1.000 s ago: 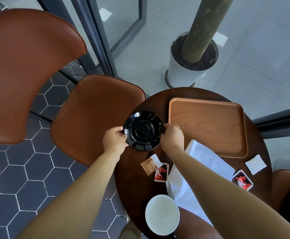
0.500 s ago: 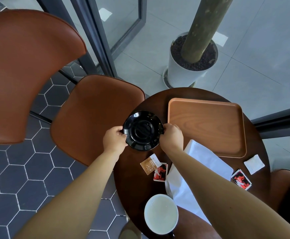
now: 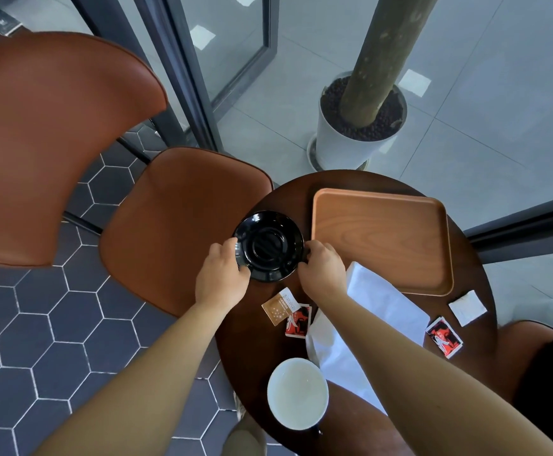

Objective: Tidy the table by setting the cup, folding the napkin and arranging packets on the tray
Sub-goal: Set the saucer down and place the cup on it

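**Saucer gripped, barely moved**

I see my left hand [image 3: 223,280] and right hand [image 3: 323,270] grasping the black saucer [image 3: 269,245] at the table's [image 3: 252,340] far-left edge, beside the tray [image 3: 380,240]. Since the earlier frame, nothing has visibly shifted.

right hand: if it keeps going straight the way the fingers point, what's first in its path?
The right hand already grips the black saucer at its right rim, fingers pointing left, so the saucer comes first. Past it sits the left hand on the opposite rim.
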Action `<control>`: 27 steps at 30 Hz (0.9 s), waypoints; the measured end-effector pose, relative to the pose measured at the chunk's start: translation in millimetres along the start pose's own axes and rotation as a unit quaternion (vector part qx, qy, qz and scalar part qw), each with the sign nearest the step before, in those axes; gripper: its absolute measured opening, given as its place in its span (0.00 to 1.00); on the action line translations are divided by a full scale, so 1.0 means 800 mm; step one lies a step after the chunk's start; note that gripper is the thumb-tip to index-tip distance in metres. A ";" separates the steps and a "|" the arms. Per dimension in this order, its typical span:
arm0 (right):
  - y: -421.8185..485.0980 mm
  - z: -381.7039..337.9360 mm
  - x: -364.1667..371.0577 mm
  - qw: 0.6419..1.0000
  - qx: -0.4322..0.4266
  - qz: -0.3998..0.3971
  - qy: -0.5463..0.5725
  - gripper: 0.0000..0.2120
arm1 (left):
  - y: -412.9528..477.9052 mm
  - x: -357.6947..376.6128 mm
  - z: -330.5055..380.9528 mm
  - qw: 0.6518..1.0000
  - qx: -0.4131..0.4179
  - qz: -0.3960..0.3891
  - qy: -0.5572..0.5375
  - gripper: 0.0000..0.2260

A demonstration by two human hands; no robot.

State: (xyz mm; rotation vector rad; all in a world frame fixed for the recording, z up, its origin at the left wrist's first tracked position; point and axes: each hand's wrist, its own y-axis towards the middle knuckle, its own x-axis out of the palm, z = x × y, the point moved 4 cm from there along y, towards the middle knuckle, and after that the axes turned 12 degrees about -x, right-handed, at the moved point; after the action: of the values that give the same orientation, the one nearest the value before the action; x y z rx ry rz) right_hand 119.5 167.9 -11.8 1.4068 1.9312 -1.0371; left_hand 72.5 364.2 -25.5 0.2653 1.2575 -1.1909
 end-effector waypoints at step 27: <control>-0.237 0.079 -0.006 0.989 0.064 -0.028 0.128 0.06 | -0.156 0.064 -0.047 0.981 0.079 0.036 0.176 0.23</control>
State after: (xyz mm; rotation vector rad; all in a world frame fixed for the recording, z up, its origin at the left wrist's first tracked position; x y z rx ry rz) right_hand -60.2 82.5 7.7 1.6332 2.1282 -1.0655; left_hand -57.1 310.4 -28.3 0.6566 1.4442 -1.2165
